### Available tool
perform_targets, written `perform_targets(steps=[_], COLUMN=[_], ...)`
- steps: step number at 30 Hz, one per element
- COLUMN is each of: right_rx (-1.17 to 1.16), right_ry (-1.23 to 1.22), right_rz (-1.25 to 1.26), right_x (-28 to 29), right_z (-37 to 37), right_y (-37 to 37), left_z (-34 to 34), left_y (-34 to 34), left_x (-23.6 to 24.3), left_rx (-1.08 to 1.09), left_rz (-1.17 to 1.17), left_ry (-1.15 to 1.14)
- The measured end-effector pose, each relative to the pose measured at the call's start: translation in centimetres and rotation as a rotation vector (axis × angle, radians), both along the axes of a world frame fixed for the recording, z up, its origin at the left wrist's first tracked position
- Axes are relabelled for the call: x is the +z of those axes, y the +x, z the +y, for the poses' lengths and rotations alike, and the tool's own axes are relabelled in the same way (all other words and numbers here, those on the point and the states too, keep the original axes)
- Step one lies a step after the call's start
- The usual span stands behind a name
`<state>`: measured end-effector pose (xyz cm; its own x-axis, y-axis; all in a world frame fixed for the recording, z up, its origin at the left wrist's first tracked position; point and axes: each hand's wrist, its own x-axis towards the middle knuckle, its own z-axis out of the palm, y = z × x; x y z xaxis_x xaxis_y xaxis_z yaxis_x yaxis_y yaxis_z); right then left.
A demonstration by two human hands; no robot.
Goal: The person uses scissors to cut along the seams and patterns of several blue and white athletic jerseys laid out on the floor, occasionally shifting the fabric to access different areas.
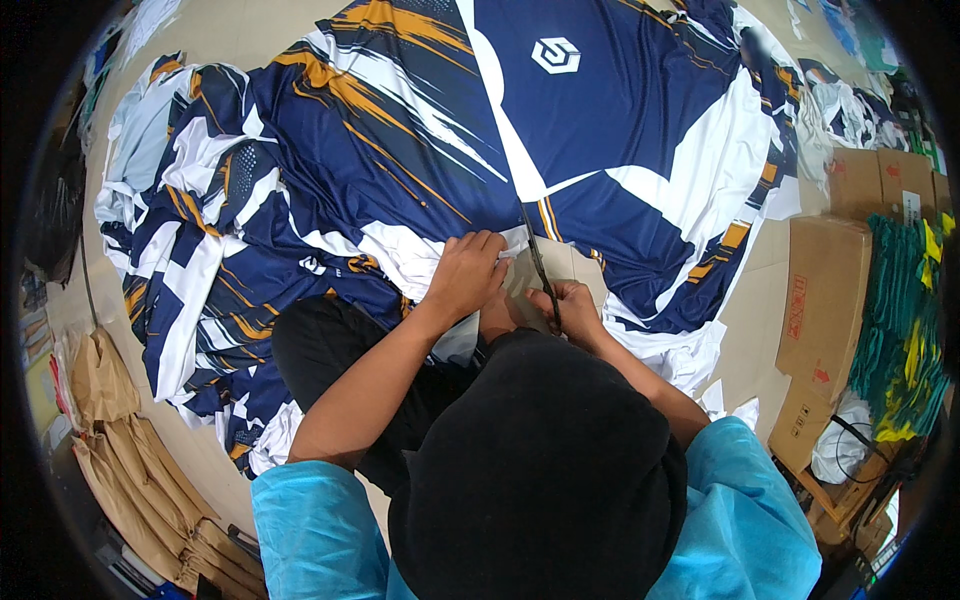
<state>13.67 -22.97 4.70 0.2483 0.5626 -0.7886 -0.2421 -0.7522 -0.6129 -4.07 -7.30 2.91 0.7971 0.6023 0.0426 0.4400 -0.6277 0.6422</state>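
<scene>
A large sheet of printed fabric (pixel 590 120) in navy, white and orange lies spread across the floor before me. My left hand (pixel 466 272) is closed on its white near edge, with the fingers bent over the cloth. Dark scissors (pixel 538 262) are in my right hand (pixel 574 308), their handle in my fingers. Their blades point away from me, with the tips at the fabric where the white strip and orange stripes meet. Part of the cloth lies on either side of the blades. Whether the blades are apart is too small to tell.
Crumpled printed fabric (pixel 200 250) is heaped at the left. On the right stand cardboard boxes (pixel 825 290) beside a stack of green and yellow bundles (pixel 905 320). Brown paper-like material (pixel 140 480) lies at lower left. White scraps (pixel 728 400) rest near my right arm.
</scene>
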Motion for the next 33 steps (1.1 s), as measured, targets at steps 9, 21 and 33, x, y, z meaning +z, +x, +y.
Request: perform_targets(steps=[9,21,33], right_rx=[-0.021,-0.034,-0.051], right_ry=[-0.035,-0.024,0.013], right_rz=[0.010,0.023,0.018], right_x=[-0.3,-0.6,-1.3], right_z=[1.1,1.3,2.3], right_y=[-0.1,-0.1,-0.1], left_z=[-0.1,0.0,0.0], left_y=[0.0,0.0,0.0], left_x=[-0.2,0.1,0.1], left_rx=[-0.002,-0.005,-0.006], left_rz=[0.016,0.011,0.046], left_ry=[0.005,-0.005,-0.032])
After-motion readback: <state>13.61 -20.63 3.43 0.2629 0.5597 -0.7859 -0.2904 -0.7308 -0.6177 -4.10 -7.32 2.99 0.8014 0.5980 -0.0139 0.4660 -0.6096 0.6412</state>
